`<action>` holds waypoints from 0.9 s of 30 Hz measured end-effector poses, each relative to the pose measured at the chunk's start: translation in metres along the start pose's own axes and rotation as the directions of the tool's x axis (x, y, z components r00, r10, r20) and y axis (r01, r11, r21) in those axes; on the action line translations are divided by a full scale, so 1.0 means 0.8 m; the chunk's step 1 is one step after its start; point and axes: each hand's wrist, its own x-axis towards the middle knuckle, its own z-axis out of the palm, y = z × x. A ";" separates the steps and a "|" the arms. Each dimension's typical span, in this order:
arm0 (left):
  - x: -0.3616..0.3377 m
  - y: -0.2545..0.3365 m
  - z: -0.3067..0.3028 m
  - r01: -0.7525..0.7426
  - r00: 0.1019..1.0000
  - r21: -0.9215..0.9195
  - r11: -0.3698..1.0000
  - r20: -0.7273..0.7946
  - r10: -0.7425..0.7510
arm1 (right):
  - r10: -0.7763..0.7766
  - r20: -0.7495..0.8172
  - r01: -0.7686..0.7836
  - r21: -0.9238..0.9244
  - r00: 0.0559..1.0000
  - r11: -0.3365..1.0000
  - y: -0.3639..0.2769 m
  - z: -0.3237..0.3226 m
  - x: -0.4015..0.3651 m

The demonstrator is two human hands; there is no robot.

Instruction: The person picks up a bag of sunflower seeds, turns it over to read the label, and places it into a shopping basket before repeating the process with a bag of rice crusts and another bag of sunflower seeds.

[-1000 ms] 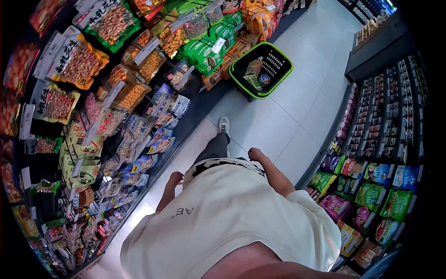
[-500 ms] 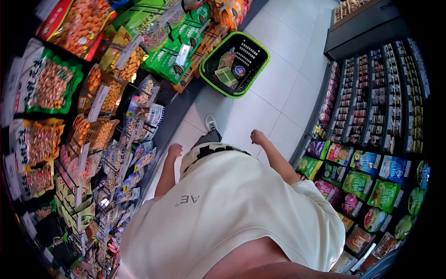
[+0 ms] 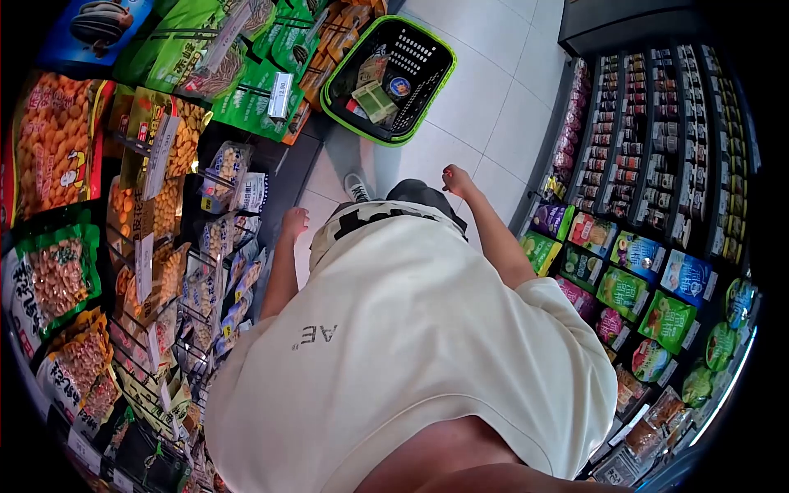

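Note:
My left hand (image 3: 296, 222) hangs beside my hip, its fingers slightly bent and apart, with nothing in it. It is nearest to the snack rack on the left. My right hand (image 3: 457, 180) is held forward of my other hip, its fingers curled in, and no object shows in it. Ahead on the floor stands a black shopping basket (image 3: 450, 76) with a green rim. Inside lie a green-and-clear packet (image 3: 375, 102), a brownish packet (image 3: 371, 71) and a round item with a blue label (image 3: 399, 86). Neither hand touches the basket.
Bagged nuts (image 3: 56, 135) and green seed bags (image 3: 263, 90) hang on the left rack, with price tags sticking out. Along the right, a shelf holds rows of small jars (image 3: 625, 152) and colourful snack pouches (image 3: 622, 293). Between them runs a tiled floor (image 3: 485, 82).
The basket and racks sit higher or nearer in view as I step forward. A dark trouser knee now shows at my waist. Both hands have swung slightly and stay without any object.

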 end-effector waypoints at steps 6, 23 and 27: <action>0.004 -0.018 0.008 0.081 0.996 -0.083 0.993 -0.037 -0.084 | -0.046 -0.010 0.043 -0.208 0.999 0.977 0.041 -0.027 0.062; -0.051 0.103 0.208 0.172 0.928 -0.284 0.943 -0.274 -0.252 | -0.219 0.230 0.284 -0.306 0.948 0.909 0.019 -0.199 0.278; -0.070 0.142 0.273 0.151 0.931 -0.311 0.938 -0.273 -0.241 | -0.021 0.316 0.113 -0.274 0.949 0.955 0.020 -0.248 0.311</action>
